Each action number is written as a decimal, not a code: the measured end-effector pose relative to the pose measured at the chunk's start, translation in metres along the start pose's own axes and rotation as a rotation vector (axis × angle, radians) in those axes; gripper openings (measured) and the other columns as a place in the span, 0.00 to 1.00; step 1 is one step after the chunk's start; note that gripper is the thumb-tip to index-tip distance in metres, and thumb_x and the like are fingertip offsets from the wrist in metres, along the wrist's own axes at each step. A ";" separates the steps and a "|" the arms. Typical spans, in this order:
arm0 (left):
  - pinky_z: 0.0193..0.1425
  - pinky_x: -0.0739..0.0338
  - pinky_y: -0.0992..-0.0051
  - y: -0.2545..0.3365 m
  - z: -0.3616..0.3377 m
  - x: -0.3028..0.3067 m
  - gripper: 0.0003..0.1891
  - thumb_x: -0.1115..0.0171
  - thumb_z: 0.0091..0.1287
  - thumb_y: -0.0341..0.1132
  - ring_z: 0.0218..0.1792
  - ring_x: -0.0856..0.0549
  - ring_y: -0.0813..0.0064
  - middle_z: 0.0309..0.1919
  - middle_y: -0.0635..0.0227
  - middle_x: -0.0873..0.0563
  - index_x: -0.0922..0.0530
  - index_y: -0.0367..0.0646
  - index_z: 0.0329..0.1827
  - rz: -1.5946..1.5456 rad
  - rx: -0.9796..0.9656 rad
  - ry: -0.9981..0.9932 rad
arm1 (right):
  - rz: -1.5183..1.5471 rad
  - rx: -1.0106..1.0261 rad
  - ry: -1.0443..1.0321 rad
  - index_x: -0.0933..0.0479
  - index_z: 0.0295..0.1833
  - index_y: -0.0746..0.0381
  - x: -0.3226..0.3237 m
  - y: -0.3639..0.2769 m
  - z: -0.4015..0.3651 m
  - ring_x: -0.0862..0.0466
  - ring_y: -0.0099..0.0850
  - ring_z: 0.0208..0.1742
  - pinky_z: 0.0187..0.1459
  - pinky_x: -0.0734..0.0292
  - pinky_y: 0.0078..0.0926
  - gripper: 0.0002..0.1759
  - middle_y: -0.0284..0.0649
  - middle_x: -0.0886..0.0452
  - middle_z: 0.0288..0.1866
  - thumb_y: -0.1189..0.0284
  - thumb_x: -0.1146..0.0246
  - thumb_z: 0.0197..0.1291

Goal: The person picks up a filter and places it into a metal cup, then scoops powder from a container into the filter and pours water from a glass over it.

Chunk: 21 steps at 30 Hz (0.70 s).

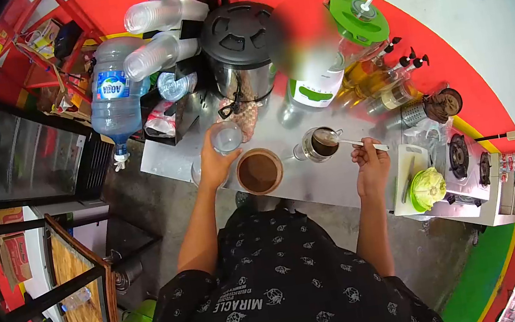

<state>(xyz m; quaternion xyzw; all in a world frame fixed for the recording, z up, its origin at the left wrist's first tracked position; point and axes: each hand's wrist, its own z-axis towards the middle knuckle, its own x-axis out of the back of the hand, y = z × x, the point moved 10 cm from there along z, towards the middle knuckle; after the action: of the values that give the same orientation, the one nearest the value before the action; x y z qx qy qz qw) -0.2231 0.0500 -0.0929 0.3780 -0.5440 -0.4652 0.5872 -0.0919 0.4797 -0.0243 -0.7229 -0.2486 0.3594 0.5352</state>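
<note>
Left hand [212,159] with its grip curled round a clear plastic cup [226,137], right hand [369,168] pinching a long, pale-handled utensil [364,144] at a silvery metal mug's [306,148] mouth, brown-filled round tub [281,172] between, grey bench [310,183].

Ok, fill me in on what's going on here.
A person is working at a grey table. The left hand holds a clear cup. The right hand grips a spoon by its handle, the far end at the mouth of a metal jug with something dark inside. An open container of something brown stands between cup and jug.
</note>
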 end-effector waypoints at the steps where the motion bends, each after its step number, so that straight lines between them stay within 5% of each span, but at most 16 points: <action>1: 0.83 0.26 0.61 -0.002 0.000 0.002 0.49 0.10 0.55 0.26 0.75 0.17 0.59 0.72 0.53 0.15 0.30 0.37 0.81 -0.002 -0.005 0.000 | 0.002 0.005 -0.001 0.16 0.56 0.67 0.000 -0.001 -0.001 0.10 0.29 0.35 0.38 0.16 0.26 0.09 0.45 0.09 0.42 0.70 0.32 0.84; 14: 0.83 0.26 0.57 0.056 -0.004 0.031 0.50 0.11 0.53 0.28 0.77 0.18 0.52 0.75 0.51 0.16 0.28 0.42 0.82 0.116 -0.019 -0.044 | -0.001 -0.020 0.019 0.16 0.54 0.67 0.001 -0.004 0.000 0.11 0.29 0.35 0.37 0.15 0.27 0.10 0.45 0.09 0.42 0.69 0.31 0.83; 21: 0.81 0.27 0.57 0.154 0.005 0.001 0.43 0.09 0.54 0.33 0.74 0.17 0.56 0.74 0.59 0.15 0.19 0.44 0.76 0.285 -0.327 -0.102 | 0.010 0.002 -0.006 0.16 0.54 0.68 -0.004 -0.004 0.000 0.11 0.29 0.35 0.37 0.15 0.27 0.11 0.46 0.09 0.41 0.69 0.32 0.84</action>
<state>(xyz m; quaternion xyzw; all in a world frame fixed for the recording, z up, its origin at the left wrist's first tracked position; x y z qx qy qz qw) -0.2078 0.0925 0.0541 0.1729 -0.5385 -0.4780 0.6721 -0.0941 0.4784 -0.0194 -0.7224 -0.2465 0.3645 0.5335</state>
